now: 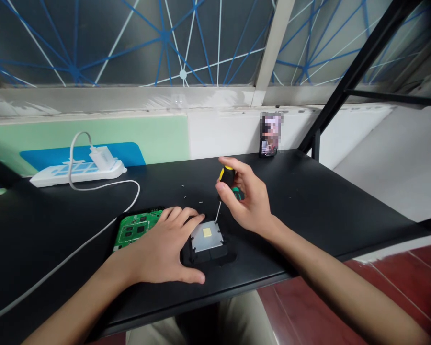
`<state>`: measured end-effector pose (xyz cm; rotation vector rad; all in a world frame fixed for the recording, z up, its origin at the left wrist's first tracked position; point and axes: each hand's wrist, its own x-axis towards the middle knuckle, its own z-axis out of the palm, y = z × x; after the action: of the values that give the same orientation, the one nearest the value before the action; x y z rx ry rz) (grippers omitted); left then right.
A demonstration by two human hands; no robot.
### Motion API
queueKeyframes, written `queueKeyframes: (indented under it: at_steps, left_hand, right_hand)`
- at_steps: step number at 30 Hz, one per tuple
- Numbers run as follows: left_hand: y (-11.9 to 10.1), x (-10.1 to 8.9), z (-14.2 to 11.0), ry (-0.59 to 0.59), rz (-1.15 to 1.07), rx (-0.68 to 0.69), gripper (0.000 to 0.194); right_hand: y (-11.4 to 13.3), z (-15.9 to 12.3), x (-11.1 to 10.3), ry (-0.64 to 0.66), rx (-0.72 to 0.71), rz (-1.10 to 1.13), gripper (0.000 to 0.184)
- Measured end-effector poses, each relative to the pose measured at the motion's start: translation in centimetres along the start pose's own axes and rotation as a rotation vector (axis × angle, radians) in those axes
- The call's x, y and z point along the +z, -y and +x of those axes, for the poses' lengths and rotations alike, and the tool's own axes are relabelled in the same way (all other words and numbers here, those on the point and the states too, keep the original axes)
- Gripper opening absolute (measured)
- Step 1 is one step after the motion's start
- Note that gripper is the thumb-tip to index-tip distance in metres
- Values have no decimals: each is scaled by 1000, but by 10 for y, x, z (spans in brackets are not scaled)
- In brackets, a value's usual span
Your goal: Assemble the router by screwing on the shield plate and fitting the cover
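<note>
**Screwdriver tip on the metal plate, left hand steadying the housing**

Head view: the right hand (249,201) is closed around a small screwdriver (227,184) with a yellow and black handle. The thumb and fingers wrap the handle and hold it nearly upright, leaning slightly. Its thin shaft runs down to the far right corner of a silvery metal plate (206,236), where the tip meets the plate's edge. The plate carries a small yellow square in its middle and sits on a black housing (215,256) that lies near the front edge of the black table (309,201).

The left hand (165,249) lies flat and spread, holding nothing. Its fingers press on the left side of the housing and touch the plate's left edge, with the thumb stretched along the front. The hand covers the right end of a green circuit board (134,230), which lies just beside the housing on the left.

A white cable (104,225) curves past the board's far side and runs off toward the left front, close to the left forearm. It leads up to a white charger plugged into a white power strip (77,171) at the back left, well apart from the hands. A few tiny pale specks, too small to identify, lie on the table behind the plate. At the back, against the wall, stands a small dark object (269,143), partly blurred.
</note>
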<state>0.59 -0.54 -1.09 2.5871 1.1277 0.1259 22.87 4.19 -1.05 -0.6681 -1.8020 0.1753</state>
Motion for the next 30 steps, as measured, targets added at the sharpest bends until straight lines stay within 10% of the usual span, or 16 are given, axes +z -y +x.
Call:
queueKeyframes:
  at_steps: [9, 18, 30]
  left_hand:
    - [8, -4, -1, -75, -42, 43, 110]
    - [41, -16, 7, -624, -76, -142, 41]
    - [44, -7, 9, -557, 179, -191, 31]
  right_hand:
    - [-12, 0, 2, -131, 93, 83, 46]
    - [-26, 5, 27, -149, 1, 159, 41]
    - [-21, -14, 33, -28, 90, 243, 44]
